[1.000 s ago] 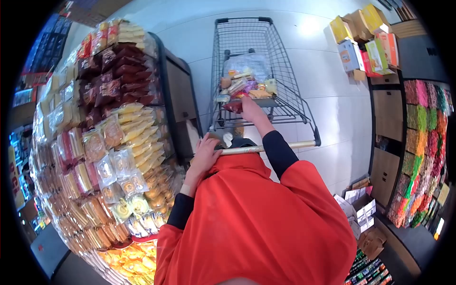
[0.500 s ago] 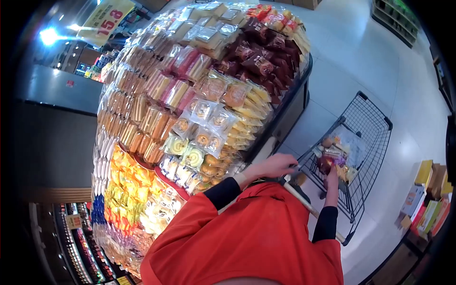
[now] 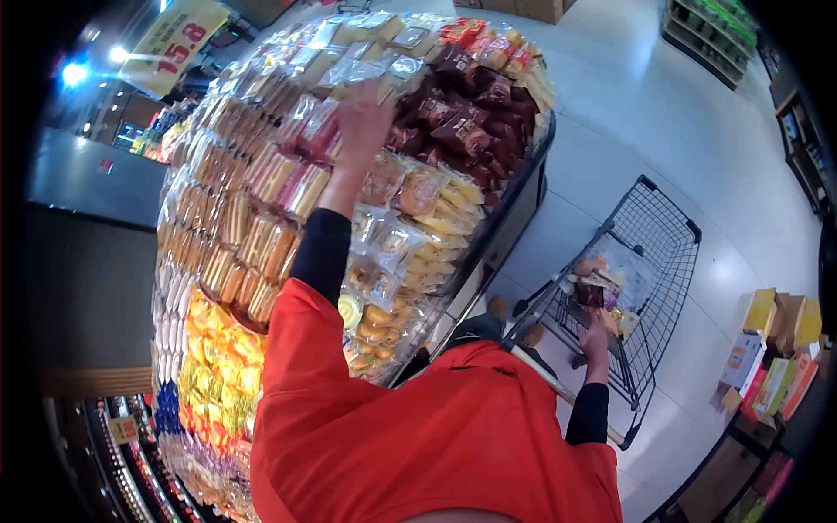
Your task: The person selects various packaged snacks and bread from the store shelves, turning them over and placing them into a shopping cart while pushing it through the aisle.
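Observation:
My left hand (image 3: 362, 126) is stretched out over the piled display of packaged bread and cakes. It is over the pink-wrapped cakes (image 3: 321, 131), just left of the dark maroon packets (image 3: 462, 131). Slightly blurred, its fingers look extended, with nothing visible in them. Low over the shopping cart (image 3: 652, 261), my right hand (image 3: 595, 344) has its fingers closed at the edge of a dark maroon packet (image 3: 590, 295). Around that packet in the cart lie several other wrapped packets (image 3: 621, 321) and a clear plastic bag (image 3: 634, 272).
Yellow packets (image 3: 222, 353) and long wrapped rolls (image 3: 261, 248) fill the near left of the display. A price sign (image 3: 174, 44) hangs at upper left. Cardboard boxes (image 3: 785, 322) stand at right, and green-topped shelves (image 3: 711, 39) at the far right.
My left hand has swung from beside the cart handle up and left over the display. My right hand stays low at the cart by the maroon packet. The view has shifted slightly.

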Available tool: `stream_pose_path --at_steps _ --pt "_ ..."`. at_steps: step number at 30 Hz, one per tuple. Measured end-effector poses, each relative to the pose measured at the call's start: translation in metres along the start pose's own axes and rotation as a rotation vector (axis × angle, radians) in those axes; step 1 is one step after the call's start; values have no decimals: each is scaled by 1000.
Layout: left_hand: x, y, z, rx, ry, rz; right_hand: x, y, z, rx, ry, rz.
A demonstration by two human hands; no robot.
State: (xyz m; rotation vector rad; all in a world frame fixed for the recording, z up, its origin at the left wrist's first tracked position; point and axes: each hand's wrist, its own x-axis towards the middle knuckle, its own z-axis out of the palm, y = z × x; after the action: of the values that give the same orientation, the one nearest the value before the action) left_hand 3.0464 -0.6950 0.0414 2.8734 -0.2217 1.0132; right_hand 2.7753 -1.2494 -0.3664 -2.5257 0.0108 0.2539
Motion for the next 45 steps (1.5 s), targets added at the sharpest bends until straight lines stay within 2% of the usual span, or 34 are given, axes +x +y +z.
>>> stream_pose_path --at_steps 2,4,5,7,8,9,11,14,16,20,23,25,27,29,31,33,34,37,38,40,41,43,44,45 --pt "20 -26 11 81 -20 -60 1 -12 -9 23 14 -7" --pt "29 -59 31 528 -12 -60 -1 -33 -33 23 -1 -4" --pt "30 -68 37 546 -171 -97 -6 -42 -39 71 24 55" --pt "33 -61 32 500 -226 -146 -14 -57 -44 122 87 35" --pt "41 -62 34 372 -380 -306 -18 -56 -41 100 110 -35" --pt "31 -77 58 376 -166 -259 -22 -63 -42 69 87 20" --pt "29 -70 53 370 -51 -224 -19 -73 -49 58 76 -47" --pt "35 -60 36 260 -84 -262 -14 -75 -54 124 -77 103" --pt "36 -59 33 247 -30 -202 -12 -63 -48 145 -67 94" --pt "38 -57 34 155 77 -203 -7 -62 -43 130 -21 64" --pt "39 -61 30 72 80 -299 -4 -61 -45 103 -19 65" --pt "40 -59 26 47 172 -285 -2 -65 -46 63 10 11" --pt "39 -47 9 30 219 -258 5 -58 -42 41 -20 47" --pt "37 -32 -4 -73 319 -123 7 -60 -42 158 -42 72" --pt "31 7 -28 -139 329 -105 12 -53 -34 204 -41 40" --pt "19 46 -38 -346 377 -129 13 -59 -33 397 41 -115" --pt "9 68 -45 -393 361 -116 10 -94 -51 514 25 -48" --pt "-33 131 -42 -551 328 -133 21 -135 -69 676 -12 0" --pt "-52 152 -36 -637 260 -193 27 -147 -75 677 -6 8" --pt "-91 196 -24 -720 117 -207 36 -173 -89 971 -58 -55" --pt "-111 216 -23 -761 42 -149 35 -195 -106 1226 -106 -7" --pt "-148 246 -10 -895 -275 -145 38 -225 -129 1668 -185 107" --pt "-165 257 2 -904 -315 -116 40 -230 -133 1856 -219 165" --pt "-184 268 15 -915 -354 -91 39 -229 -133 1853 -193 194"
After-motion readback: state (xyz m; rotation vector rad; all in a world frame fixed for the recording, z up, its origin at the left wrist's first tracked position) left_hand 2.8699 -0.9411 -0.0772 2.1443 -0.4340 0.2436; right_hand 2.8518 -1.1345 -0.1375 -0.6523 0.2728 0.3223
